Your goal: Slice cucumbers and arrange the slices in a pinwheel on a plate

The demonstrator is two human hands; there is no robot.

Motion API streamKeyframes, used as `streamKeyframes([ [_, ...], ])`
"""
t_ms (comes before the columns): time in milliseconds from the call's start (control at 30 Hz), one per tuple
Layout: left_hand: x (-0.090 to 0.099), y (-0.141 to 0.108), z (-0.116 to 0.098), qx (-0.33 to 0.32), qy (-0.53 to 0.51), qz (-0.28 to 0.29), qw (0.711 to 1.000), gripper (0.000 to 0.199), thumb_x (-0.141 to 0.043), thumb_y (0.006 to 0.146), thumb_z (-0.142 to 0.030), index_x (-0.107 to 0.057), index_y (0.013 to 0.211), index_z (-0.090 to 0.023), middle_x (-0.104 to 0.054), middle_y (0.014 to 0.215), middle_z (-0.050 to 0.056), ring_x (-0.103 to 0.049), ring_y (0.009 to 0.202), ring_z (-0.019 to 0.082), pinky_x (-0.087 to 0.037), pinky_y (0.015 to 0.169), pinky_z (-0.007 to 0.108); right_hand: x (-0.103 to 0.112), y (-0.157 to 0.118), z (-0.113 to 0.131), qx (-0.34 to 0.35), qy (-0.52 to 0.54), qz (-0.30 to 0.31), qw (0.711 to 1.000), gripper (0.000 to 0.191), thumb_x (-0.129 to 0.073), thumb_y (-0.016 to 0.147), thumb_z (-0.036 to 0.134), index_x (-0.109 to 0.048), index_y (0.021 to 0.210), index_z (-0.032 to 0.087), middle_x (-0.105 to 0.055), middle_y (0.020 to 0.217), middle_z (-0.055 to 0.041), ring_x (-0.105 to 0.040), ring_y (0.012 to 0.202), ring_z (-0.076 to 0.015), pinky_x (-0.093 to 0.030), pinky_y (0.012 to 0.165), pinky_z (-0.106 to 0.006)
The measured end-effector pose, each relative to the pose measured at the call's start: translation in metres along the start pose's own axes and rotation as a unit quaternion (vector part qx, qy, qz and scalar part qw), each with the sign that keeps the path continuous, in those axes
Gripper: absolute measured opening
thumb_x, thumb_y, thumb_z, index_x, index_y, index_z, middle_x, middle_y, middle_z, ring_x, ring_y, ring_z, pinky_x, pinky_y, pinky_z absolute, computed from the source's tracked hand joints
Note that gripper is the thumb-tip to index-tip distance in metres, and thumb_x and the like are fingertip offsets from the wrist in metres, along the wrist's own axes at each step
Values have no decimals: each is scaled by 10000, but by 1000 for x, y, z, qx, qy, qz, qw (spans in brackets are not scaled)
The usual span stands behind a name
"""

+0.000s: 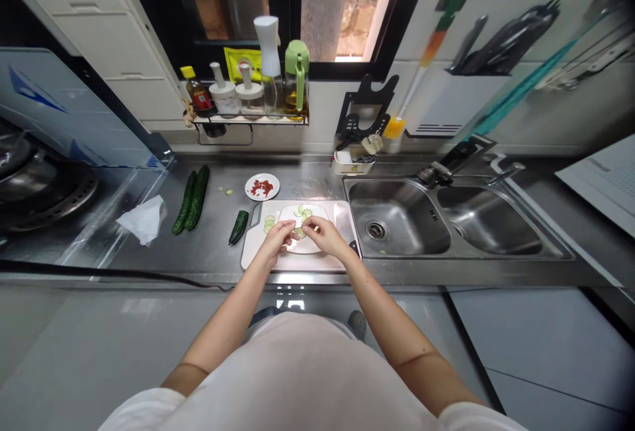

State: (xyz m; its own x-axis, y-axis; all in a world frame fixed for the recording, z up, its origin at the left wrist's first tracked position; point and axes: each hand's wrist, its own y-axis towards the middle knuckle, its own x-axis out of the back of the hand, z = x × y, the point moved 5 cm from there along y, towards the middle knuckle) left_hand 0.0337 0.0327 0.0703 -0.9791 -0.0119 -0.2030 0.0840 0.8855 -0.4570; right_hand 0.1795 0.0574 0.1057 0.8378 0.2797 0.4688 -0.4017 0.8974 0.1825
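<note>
A white plate (pixel 317 244) rests on a pale cutting board (pixel 252 256). Thin green cucumber slices (pixel 302 211) lie on the plate in a curved arrangement. My left hand (pixel 280 239) is over the plate's left edge, thumb and forefinger close together, and what they hold is too small to make out. My right hand (pixel 322 234) is over the plate with its fingertips pinched beside a slice; what is in the pinch is unclear. More slices (pixel 268 223) sit on the board left of the plate. A cut cucumber piece (pixel 239 227) lies left of the board.
Behind the board stands a small plate (pixel 262 196) of chopped red pieces. Two whole cucumbers (pixel 191 199) and a white cloth (pixel 143 219) are at the left. A double sink (pixel 397 216) adjoins the board's right side. Seasoning bottles (pixel 201 95) stand on a wall rack.
</note>
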Motion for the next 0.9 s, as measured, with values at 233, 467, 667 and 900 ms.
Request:
streamKeyframes([
  [233,1,2,0,1,-19,10,1000,523,-682,691,-444,-536,1126,-192,-633,730,0,-433,463,30,-186,391,129,-1,0,0,16,-25,11,1000,145,-511,852,282,-622,801,203,-631,797,-15,-553,779,-148,-409,685,-249],
  [467,2,3,-4,-25,-9,-5,1000,566,-695,638,-343,-550,1162,-186,-633,742,9,-441,493,38,-189,407,146,-1,-1,-2,5,-30,3,1000,154,-514,848,287,-625,788,200,-641,783,-14,-558,762,-147,-418,693,-257],
  [667,3,2,-16,-95,33,-38,994,556,-713,616,-297,-570,1141,-183,-581,649,-35,-440,515,56,-250,450,160,-3,-1,1,-3,-7,1,1000,120,-542,833,289,-620,827,199,-659,826,-11,-574,762,-140,-424,698,-251],
  [900,-1,3,-29,-194,79,3,978,532,-710,664,-333,-556,1152,-188,-533,625,-64,-484,583,76,-359,603,197,-2,3,-3,-8,-7,5,1000,125,-538,821,288,-614,783,197,-646,768,1,-568,732,-136,-425,681,-248],
])
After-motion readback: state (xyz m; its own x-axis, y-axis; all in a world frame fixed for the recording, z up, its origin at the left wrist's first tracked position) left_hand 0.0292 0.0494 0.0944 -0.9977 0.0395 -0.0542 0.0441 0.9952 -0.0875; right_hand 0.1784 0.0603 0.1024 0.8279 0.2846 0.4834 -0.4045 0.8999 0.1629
